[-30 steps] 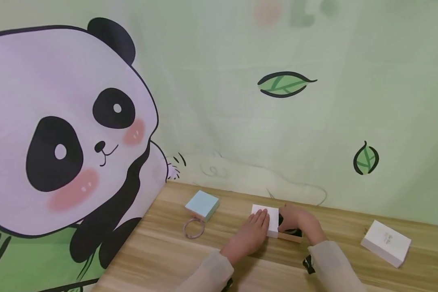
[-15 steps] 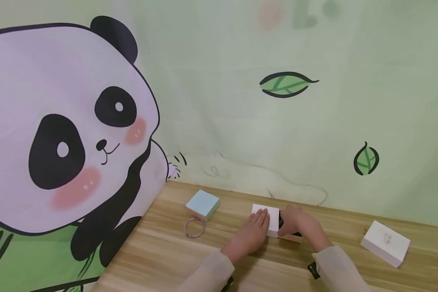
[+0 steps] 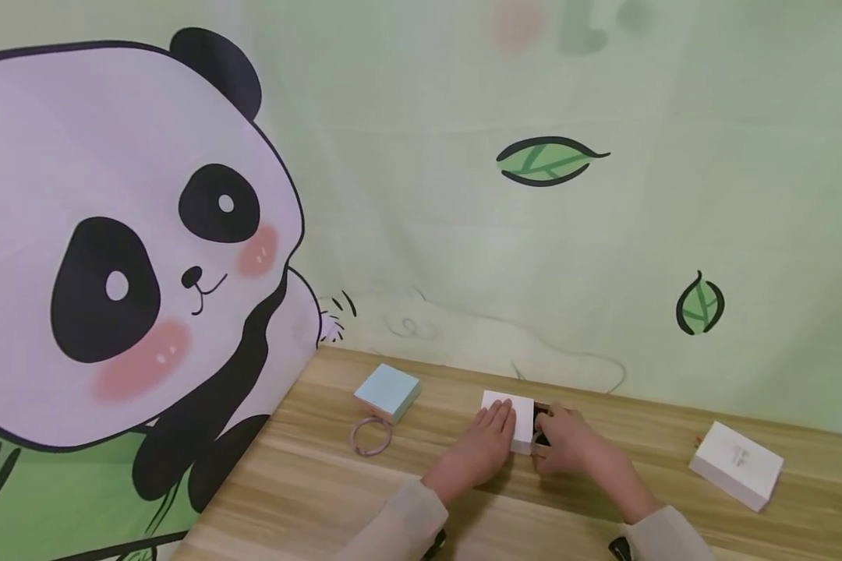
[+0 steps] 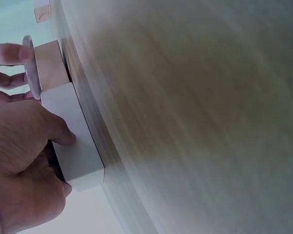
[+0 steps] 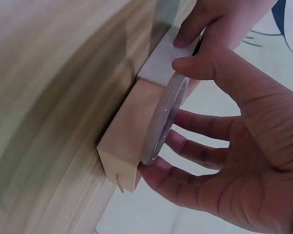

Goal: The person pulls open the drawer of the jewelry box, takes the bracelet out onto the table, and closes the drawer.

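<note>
My left hand [image 3: 473, 444] grips a white slide-out box [image 3: 521, 405], fingers flat over its top and the thumb [image 4: 63, 134] against its near side. From the right end of that sleeve sticks out a pinkish drawer [image 5: 129, 119] with a dark inside [image 3: 542, 421] and a small ribbon tab [image 5: 119, 183]. My right hand [image 3: 568, 442] pinches a pale, glossy bangle [image 5: 161, 122] between thumb and fingertips. The bangle stands tilted at the drawer's open top. In the head view the right hand mostly covers drawer and bangle.
On the wooden table [image 3: 309, 467], a light blue box [image 3: 387, 389] lies at the left with another bangle [image 3: 354, 438] beside it. A white box [image 3: 737, 463] with a printed mark stands at the right. Behind the table hangs a panda-print cloth [image 3: 428, 234].
My right hand has come from the drawer's far side toward its front, and now covers the drawer's right end. My left hand stays on the white sleeve.
</note>
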### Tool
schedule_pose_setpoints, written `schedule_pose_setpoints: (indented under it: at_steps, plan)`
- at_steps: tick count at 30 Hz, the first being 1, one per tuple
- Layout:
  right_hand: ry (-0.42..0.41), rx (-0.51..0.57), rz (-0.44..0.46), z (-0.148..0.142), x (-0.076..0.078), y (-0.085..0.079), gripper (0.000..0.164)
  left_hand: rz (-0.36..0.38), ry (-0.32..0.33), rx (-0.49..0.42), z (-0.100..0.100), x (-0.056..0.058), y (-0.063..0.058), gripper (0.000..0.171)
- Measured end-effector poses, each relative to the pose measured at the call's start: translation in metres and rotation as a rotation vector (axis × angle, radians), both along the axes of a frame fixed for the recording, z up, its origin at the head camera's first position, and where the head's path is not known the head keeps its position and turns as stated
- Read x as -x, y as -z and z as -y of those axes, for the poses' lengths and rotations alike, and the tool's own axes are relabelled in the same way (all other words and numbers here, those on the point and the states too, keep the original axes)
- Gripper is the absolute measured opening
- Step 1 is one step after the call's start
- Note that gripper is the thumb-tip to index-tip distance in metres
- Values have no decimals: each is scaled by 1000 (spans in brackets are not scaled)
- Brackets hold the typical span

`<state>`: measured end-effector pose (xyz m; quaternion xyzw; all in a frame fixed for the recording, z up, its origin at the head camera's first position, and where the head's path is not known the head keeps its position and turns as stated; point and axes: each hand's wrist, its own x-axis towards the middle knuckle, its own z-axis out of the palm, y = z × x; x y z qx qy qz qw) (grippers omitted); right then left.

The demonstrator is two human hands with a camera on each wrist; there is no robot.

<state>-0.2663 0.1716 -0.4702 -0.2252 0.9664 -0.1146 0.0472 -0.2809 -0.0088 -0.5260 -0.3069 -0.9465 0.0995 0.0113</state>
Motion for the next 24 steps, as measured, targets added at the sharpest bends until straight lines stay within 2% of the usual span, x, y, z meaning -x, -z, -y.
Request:
schedule_pose_setpoints:
  at_steps: [5, 12, 18, 24]
  plan:
    - [-39, 23, -31, 5, -10, 2, 38, 12, -10, -11, 1, 0, -1, 51]
    - [-7, 90, -59, 10, -24, 4, 39, 13, 3, -15, 1, 3, -1, 52]
    - [-19, 90, -88, 11, -29, 7, 43, 4, 7, -11, 1, 2, -4, 51]
    - [-36, 107, -77, 11, -35, 12, 42, 22, 9, -15, 1, -1, -4, 51]
